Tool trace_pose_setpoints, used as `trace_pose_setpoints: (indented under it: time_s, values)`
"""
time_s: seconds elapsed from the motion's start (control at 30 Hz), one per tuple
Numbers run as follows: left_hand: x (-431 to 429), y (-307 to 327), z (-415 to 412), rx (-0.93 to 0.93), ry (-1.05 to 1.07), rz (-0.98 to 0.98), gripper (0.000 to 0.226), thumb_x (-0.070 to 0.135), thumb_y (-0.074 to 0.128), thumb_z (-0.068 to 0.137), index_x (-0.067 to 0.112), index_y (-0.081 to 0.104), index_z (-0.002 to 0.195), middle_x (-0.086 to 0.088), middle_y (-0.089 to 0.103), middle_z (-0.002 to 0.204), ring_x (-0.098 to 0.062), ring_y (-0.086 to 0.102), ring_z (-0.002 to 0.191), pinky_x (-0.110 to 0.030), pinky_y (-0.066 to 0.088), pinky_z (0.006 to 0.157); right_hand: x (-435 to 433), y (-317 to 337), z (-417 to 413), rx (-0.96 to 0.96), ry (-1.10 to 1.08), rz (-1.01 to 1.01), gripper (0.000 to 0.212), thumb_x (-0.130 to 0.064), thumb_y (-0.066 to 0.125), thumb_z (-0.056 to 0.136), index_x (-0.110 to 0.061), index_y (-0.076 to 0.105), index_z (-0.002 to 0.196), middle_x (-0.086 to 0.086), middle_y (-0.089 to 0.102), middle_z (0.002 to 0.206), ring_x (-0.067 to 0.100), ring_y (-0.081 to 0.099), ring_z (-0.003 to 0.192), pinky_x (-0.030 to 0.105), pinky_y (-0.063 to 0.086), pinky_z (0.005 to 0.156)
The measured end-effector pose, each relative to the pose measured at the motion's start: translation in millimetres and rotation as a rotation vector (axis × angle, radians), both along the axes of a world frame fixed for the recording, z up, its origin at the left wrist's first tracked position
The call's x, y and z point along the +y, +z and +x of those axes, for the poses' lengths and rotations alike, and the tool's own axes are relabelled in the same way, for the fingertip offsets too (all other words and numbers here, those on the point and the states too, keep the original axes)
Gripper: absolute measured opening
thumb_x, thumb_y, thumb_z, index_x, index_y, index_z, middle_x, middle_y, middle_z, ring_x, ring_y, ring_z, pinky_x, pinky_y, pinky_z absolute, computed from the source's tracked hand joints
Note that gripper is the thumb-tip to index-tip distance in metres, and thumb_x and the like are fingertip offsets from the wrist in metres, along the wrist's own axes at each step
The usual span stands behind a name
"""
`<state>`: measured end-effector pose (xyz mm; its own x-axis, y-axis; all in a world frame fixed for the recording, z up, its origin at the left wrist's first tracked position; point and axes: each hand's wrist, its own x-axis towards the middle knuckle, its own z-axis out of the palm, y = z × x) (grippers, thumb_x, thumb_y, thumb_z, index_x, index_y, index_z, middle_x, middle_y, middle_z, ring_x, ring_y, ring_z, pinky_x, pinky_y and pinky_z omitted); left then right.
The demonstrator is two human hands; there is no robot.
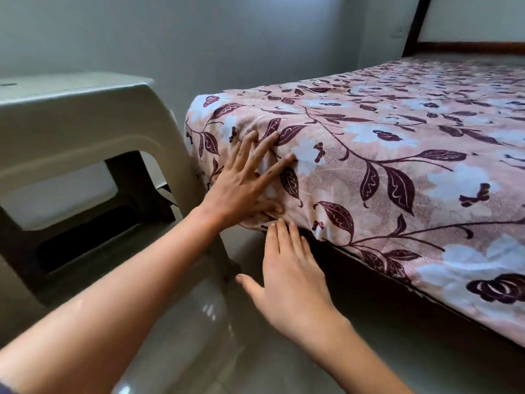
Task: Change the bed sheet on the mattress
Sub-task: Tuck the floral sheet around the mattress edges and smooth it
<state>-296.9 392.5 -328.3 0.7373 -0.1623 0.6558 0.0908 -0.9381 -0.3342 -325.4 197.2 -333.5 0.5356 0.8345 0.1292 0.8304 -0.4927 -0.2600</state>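
Sheet (369, 155) noted spread flat; corner tuck judged unfinished. Pressed with left hand (241, 180) and right hand (289, 268), fingers (272, 173) straight, gripping nothing.

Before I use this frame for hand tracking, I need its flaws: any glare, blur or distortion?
Head view: left hand and right hand are sharp; the wide-angle lens slants the headboard at the corner; white glare patches sit on the glossy floor; the gap under the bed sheet edge is in deep shadow.
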Motion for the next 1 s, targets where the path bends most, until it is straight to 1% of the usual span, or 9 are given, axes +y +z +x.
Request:
trace_pose_setpoints:
  time_s: [0.13, 0.23, 0.3, 0.4, 0.5, 0.6, 0.73, 0.9, 1.0]
  values:
    - [27, 8, -3, -0.043, -0.055, 0.141, 0.053, 0.055, 0.02, 0.097, 0.038, 0.013, 0.147, -0.007, 0.017, 0.15, -0.033, 0.016, 0.139, -0.046, 0.015, 0.114, 15, 0, 10, -0.056, -0.003, -0.014, 0.094, -0.056, 0.046, 0.09, 0.004, 0.0, 0.147, 0.021, 0.0, 0.156, 0.029, 0.0, 0.145, 0.038, 0.005, 0.117]
    - [34, 2, 5, -0.176, -0.131, 0.151, 0.043, 0.041, 0.032, 0.099, 0.036, 0.03, 0.141, -0.006, 0.025, 0.147, -0.032, 0.023, 0.136, -0.042, 0.02, 0.11, 28, -16, 5, -0.129, -0.082, -0.019, 0.1, -0.061, 0.071, 0.065, 0.011, 0.046, 0.13, 0.027, 0.047, 0.135, 0.035, 0.045, 0.128, 0.046, 0.04, 0.103]
    - [39, -1, 12, -0.241, -0.176, 0.144, 0.043, 0.034, 0.044, 0.096, 0.036, 0.036, 0.138, -0.005, 0.029, 0.145, -0.031, 0.027, 0.134, -0.041, 0.023, 0.107, 35, -23, 3, -0.133, -0.106, -0.038, 0.096, -0.061, 0.068, 0.06, 0.01, 0.055, 0.122, 0.026, 0.055, 0.127, 0.034, 0.054, 0.12, 0.047, 0.046, 0.096]
    - [49, 0, 17, -0.255, -0.257, 0.143, 0.046, 0.04, 0.049, 0.094, 0.038, 0.036, 0.138, -0.003, 0.029, 0.146, -0.03, 0.027, 0.134, -0.04, 0.024, 0.105, 38, -10, 0, -0.119, -0.089, -0.13, 0.093, -0.058, 0.049, 0.084, 0.009, 0.023, 0.143, 0.026, 0.021, 0.15, 0.033, 0.021, 0.141, 0.041, 0.014, 0.113]
    - [56, -9, 16, -0.194, -0.267, 0.118, 0.06, 0.062, 0.039, 0.091, 0.04, 0.022, 0.145, 0.002, 0.012, 0.154, -0.028, 0.011, 0.143, -0.042, 0.016, 0.112, 33, 4, 3, -0.109, -0.013, -0.236, 0.09, -0.055, 0.035, 0.095, -0.001, -0.016, 0.145, 0.016, -0.021, 0.154, 0.023, -0.019, 0.143, 0.031, -0.015, 0.111]
    - [56, -24, 18, -0.125, -0.244, 0.063, 0.08, 0.074, 0.038, 0.084, 0.04, 0.003, 0.147, 0.005, -0.015, 0.155, -0.024, -0.017, 0.142, -0.045, 0.002, 0.116, 30, 4, 1, -0.098, -0.038, -0.244, 0.09, -0.056, 0.034, 0.095, -0.003, -0.018, 0.145, 0.013, -0.024, 0.153, 0.021, -0.022, 0.142, 0.029, -0.016, 0.11]
    - [61, -26, 22, -0.111, -0.241, 0.079, 0.094, 0.072, 0.052, 0.077, 0.04, -0.001, 0.147, 0.005, -0.024, 0.154, -0.025, -0.021, 0.14, -0.046, -0.004, 0.115, 34, -3, -11, -0.035, -0.06, -0.296, 0.09, -0.056, 0.033, 0.095, -0.002, -0.019, 0.145, 0.014, -0.025, 0.153, 0.022, -0.023, 0.141, 0.029, -0.016, 0.111]
    - [63, -10, 32, -0.191, -0.322, 0.046, 0.069, 0.043, 0.043, 0.096, 0.036, -0.002, 0.148, -0.003, -0.017, 0.156, -0.036, -0.013, 0.139, -0.054, 0.002, 0.114, 51, -7, -14, -0.081, -0.1, -0.255, 0.089, -0.054, 0.034, 0.095, -0.001, -0.018, 0.145, 0.014, -0.026, 0.152, 0.022, -0.024, 0.141, 0.03, -0.017, 0.111]
    - [62, 10, 31, -0.188, -0.353, 0.035, 0.056, 0.019, 0.039, 0.1, 0.03, 0.013, 0.148, -0.02, 0.018, 0.152, -0.051, 0.01, 0.136, -0.057, 0.007, 0.111, 74, -9, 14, -0.127, -0.187, -0.213, 0.093, -0.061, 0.037, 0.09, 0.0, -0.003, 0.148, 0.017, -0.004, 0.156, 0.026, -0.004, 0.145, 0.033, -0.003, 0.116]
